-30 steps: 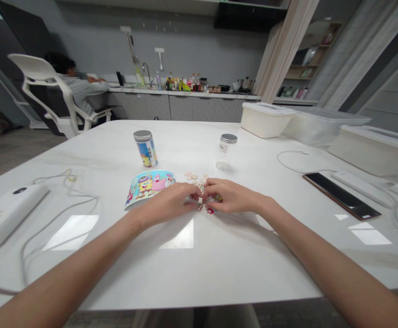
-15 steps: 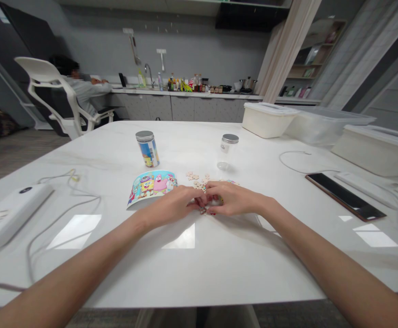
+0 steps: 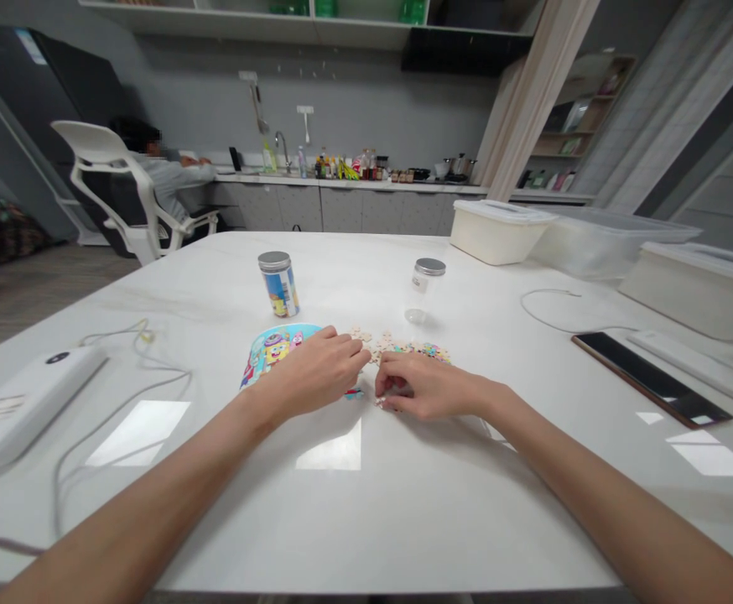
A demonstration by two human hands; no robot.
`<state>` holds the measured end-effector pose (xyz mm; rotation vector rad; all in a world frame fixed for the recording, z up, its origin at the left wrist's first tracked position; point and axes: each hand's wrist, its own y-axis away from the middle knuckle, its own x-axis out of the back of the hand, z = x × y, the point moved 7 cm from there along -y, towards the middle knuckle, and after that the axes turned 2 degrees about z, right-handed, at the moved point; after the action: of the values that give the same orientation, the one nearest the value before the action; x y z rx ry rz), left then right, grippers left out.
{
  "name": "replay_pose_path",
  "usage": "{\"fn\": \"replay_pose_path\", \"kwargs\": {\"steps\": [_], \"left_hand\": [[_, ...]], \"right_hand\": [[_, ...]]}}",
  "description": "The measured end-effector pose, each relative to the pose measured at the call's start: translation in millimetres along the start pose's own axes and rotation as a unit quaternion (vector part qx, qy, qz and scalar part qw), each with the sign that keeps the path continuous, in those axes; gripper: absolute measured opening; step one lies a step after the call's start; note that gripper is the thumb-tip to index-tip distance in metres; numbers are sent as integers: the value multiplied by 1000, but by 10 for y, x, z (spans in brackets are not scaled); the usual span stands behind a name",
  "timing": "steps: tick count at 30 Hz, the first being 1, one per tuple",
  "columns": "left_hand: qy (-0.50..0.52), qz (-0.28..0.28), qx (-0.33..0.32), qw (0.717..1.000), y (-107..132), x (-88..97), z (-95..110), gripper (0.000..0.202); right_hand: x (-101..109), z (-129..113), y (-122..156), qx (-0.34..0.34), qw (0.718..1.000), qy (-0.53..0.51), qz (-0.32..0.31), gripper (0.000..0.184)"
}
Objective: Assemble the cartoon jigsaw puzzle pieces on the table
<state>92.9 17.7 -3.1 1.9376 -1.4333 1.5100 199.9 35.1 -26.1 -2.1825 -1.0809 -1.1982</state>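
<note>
My left hand (image 3: 317, 367) is over the table beside a curved picture card (image 3: 272, 348) with cartoon figures, its forearm covering the card's lower part. Its fingers are curled together, tips pointing down and hidden; a small coloured piece (image 3: 354, 393) shows just beneath them. Thumb and index finger of my right hand (image 3: 426, 386) pinch a small pale jigsaw puzzle piece (image 3: 380, 403) close to the tabletop. Behind both hands lies a loose pile of jigsaw puzzle pieces (image 3: 384, 342), some pale side up and others colourful, partly hidden by the right hand.
A cartoon-labelled jar (image 3: 282, 289) and a clear jar (image 3: 422, 294), both with silver lids, stand beyond the pieces. A phone (image 3: 649, 379) and storage boxes (image 3: 498, 233) are to the right. At left lie a white device (image 3: 33, 403) and cables. A person sits far left.
My hands have moved apart from touching each other. The left hand has lifted slightly and turned knuckles up; more coloured pieces show behind the right hand. The view has tilted up a little.
</note>
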Motion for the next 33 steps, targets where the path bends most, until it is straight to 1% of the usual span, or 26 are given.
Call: {"fn": "replay_pose_path", "kwargs": {"steps": [4, 7, 11, 13, 16, 17, 18, 20, 23, 25, 27, 29, 31, 33], "left_hand": [[25, 15, -27, 999, -19, 26, 115, 15], [31, 30, -46, 998, -42, 83, 202, 16], [36, 29, -55, 997, -39, 150, 226, 19], [49, 16, -62, 997, -16, 166, 229, 19], [79, -35, -70, 994, 19, 128, 283, 20], [84, -54, -68, 993, 24, 104, 314, 19], [84, -69, -68, 992, 25, 79, 353, 17], [79, -85, -75, 990, 15, 35, 449, 15], [76, -79, -91, 990, -7, -13, 574, 21], [79, -65, -95, 990, -14, -29, 607, 22], [78, -57, -97, 991, -14, -38, 605, 23], [76, -61, -95, 991, -9, -47, 582, 24], [76, -69, -93, 990, -2, -51, 556, 23], [76, -72, -91, 990, 4, -45, 535, 22]], "right_hand": [[-4, -16, 3, 3, 1000, -1, 1, 5], [-19, -37, -3, 10, 1000, -2, 9, 6], [-49, -21, -21, -9, 1000, -26, -3, 4], [4, -12, -22, -6, 999, -33, 1, 5], [227, 20, 14, 14, 997, -59, 45, 10], [293, 55, 34, 8, 996, -78, 45, 10], [337, 109, 57, -11, 995, -91, 32, 9], [353, 198, 108, -35, 993, -105, -28, 10], [325, 318, 175, -66, 987, -118, -89, 9], [273, 383, 202, -88, 981, -128, -115, 11], [228, 434, 215, -110, 977, -130, -128, 11], [216, 456, 219, -124, 976, -125, -128, 11], [249, 448, 220, -124, 979, -113, -119, 12], [336, 419, 218, -109, 985, -91, -94, 13]]}}
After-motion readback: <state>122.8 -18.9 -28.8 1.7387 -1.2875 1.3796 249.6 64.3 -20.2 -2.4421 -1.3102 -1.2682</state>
